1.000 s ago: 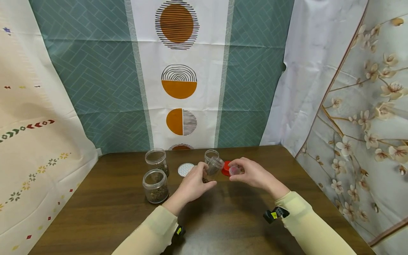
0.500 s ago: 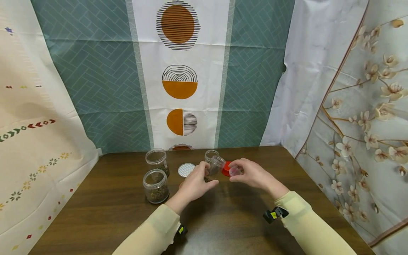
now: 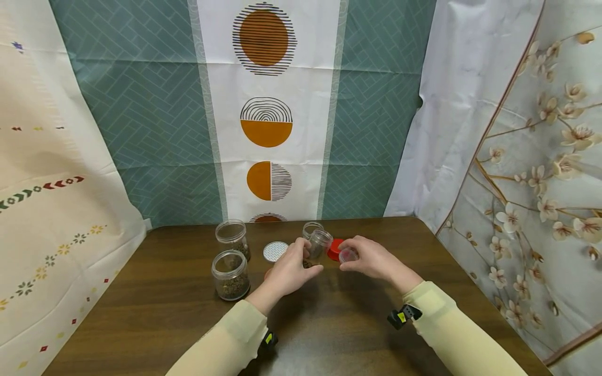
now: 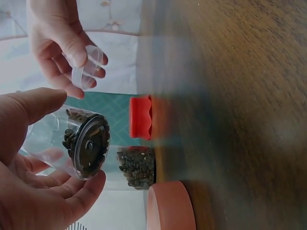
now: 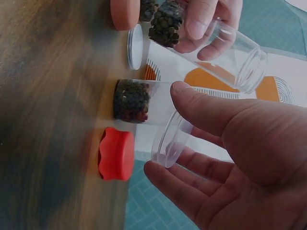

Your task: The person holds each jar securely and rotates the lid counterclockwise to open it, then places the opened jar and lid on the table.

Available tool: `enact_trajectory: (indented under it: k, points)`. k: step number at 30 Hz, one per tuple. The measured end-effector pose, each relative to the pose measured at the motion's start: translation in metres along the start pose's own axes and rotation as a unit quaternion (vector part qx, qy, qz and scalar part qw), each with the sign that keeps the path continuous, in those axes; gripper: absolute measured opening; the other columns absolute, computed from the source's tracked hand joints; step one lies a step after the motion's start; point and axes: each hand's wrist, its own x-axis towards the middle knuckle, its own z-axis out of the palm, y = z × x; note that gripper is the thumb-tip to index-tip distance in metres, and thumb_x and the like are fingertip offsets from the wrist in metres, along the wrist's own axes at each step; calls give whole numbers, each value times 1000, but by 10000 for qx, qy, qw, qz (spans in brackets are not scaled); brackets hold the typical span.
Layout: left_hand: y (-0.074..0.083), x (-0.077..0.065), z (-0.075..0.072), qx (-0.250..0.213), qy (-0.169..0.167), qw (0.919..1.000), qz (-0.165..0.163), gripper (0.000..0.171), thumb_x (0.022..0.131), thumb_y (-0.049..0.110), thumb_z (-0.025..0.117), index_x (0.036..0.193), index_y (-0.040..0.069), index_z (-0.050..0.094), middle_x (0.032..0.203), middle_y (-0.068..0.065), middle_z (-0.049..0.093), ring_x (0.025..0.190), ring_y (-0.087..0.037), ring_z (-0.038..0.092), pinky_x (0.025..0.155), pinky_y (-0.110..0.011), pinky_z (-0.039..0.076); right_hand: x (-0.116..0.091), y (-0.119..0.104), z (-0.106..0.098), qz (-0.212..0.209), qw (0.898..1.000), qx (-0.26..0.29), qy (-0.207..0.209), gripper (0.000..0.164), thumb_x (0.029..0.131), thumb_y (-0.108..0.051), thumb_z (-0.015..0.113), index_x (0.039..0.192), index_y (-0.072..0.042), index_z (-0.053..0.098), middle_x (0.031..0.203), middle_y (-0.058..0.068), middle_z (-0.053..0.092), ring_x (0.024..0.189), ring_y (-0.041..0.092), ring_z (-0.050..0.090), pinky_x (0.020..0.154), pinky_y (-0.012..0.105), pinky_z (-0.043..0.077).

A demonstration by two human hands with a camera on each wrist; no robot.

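Note:
My left hand (image 3: 288, 267) grips a clear plastic jar (image 4: 61, 136) around its side. The jar is raised off the table and tilted, its open mouth towards my right hand; dark bean-like pieces (image 5: 165, 25) lie at its bottom. My right hand (image 3: 373, 258) pinches a shallow clear plastic lid (image 5: 169, 139) between thumb and fingers, with a gap between it and the jar's mouth. Behind the jar stands another clear jar (image 5: 144, 101), part filled with similar dark pieces. A red scalloped-edge cap (image 5: 116, 154) rests on the table near my right hand.
Two wider clear jars, one at the front (image 3: 230, 275) and one behind it (image 3: 231, 237), hold dark pieces at the left. A round whitish lid (image 3: 274, 251) lies beside them. A terracotta-coloured round piece (image 4: 172, 206) sits by my left hand. Fabric hangs behind the table (image 3: 160, 313).
My left hand has shifted slightly to the right with the tilted jar. My right hand stays nearly where it was, still pinching the clear lid.

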Motion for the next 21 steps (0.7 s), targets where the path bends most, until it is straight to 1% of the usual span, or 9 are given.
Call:
enact_trajectory:
  k: [8,14,19,21]
  points:
    - [-1,2,3,7,-57,10000,30,57,97,28,88,137,5,54,119,-11,63,110,-27,63,96,-49,55,0,1,4,47,9999,-91,-47,42,91,-22,93,126,-4,77,112,7,72,103,26,70,96,51,57]
    - [-1,1,4,66,-41,10000,59,58,96,31,89,136,5,55,117,-10,59,105,-24,60,91,-46,54,-1,5,7,30,9997,-208,-145,43,91,-24,93,125,-4,77,112,7,73,104,28,70,95,51,57]
    - [-3,1,7,103,-133,9998,51,60,95,31,90,136,4,55,115,-9,55,100,-22,56,87,-44,53,-1,8,9,88,9993,-268,-243,45,90,-24,94,127,-4,77,113,7,73,105,29,70,96,51,57]
    - [-3,1,8,98,-171,9998,6,61,95,33,91,136,5,55,113,-8,54,99,-21,55,85,-43,52,-1,9,11,114,9992,-281,-265,45,90,-24,94,127,-4,77,114,7,73,106,29,70,97,51,57]
